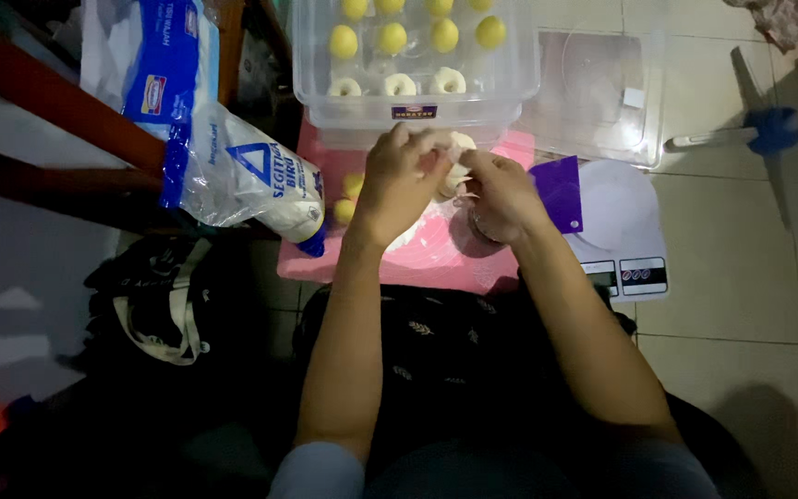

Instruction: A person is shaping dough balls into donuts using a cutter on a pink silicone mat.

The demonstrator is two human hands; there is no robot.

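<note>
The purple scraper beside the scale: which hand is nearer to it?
Right. The right hand sits just left of the purple scraper, almost touching it. The left hand is farther left, across the piece of dough both hands pinch.

the person wears short pale blue-grey sleeves ending above the elbows. forearms and both hands, left hand and right hand, are bare, without gloves.
</note>
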